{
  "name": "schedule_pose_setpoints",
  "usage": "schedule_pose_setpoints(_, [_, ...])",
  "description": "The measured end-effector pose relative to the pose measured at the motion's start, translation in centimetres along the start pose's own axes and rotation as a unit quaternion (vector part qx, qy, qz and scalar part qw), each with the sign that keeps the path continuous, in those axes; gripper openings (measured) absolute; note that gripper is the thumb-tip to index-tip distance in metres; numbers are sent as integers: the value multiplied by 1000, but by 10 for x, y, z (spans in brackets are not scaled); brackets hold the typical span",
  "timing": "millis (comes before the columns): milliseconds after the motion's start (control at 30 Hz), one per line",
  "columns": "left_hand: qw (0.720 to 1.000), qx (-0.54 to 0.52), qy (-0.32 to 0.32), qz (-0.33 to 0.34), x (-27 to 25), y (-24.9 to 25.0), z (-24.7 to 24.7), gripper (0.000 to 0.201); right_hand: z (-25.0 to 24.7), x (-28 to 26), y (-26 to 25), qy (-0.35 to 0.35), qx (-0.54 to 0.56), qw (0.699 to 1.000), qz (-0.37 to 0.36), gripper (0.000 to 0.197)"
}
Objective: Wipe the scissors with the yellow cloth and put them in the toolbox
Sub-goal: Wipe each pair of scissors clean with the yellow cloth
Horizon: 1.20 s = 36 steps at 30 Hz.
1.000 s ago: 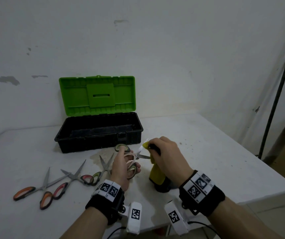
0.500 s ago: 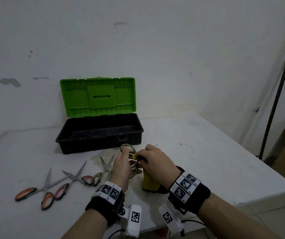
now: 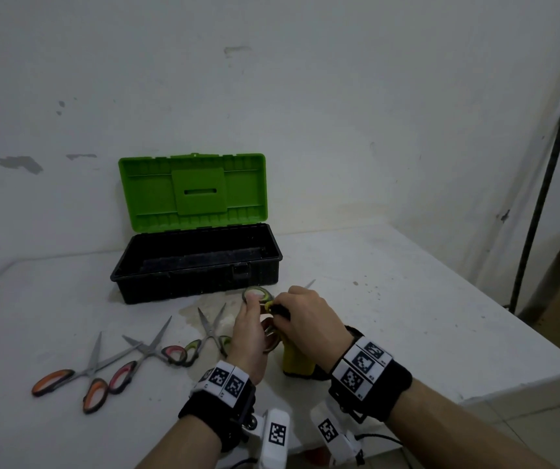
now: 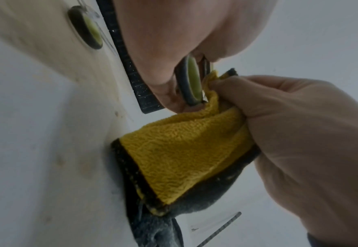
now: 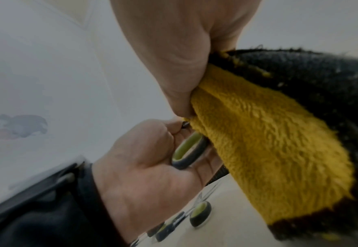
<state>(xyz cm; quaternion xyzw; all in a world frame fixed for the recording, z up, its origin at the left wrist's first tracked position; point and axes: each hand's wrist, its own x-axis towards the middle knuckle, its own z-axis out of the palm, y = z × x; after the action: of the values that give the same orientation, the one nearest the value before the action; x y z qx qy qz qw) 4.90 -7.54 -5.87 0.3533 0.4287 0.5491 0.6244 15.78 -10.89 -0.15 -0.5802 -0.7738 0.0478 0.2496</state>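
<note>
No legible text; wristband markers [image 3: 361, 362] seemingly coded patterns only.

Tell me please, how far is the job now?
Done: nothing; the toolbox looks empty. In hand: left hand holds green-handled scissors; right hand wipes them with the yellow cloth. Left: three scissors on the table.

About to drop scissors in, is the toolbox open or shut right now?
Open. The toolbox has its green lid standing upright behind the black tray, whose inside is exposed. No scissors visible inside.
</note>
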Motion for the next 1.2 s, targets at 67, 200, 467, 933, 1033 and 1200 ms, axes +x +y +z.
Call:
schedule_pose_setpoints(67, [1000, 0, -11, -1, -1, 0, 2, 53, 1, 0, -2, -2, 8, 1000, -21, 20])
schedule_pose_setpoints(200, [1000, 11, -2, 14, 1, 1, 1, 50, -1, 0, 0, -14, -14, 1000, -7, 23])
schedule_pose_setpoints(467, [999, 41, 0, 22, 2, -2, -1, 46, -1, -2, 4, -17, 0, 999, -38, 25])
schedule_pose_setpoints(933, [998, 48, 4, 30, 2, 6, -1, 38, -13, -4, 31, 16, 22, 1000, -3, 19])
schedule_pose_setpoints(1033, [999, 41, -4, 24, 3, 6, 0, 43, -16, -5, 26, -5, 2, 998, -59, 20])
schedule_pose_setpoints(1200, [1000, 17, -17, -8, -4, 4, 4, 52, 1, -9, 21, -26, -59, 990, -128, 21])
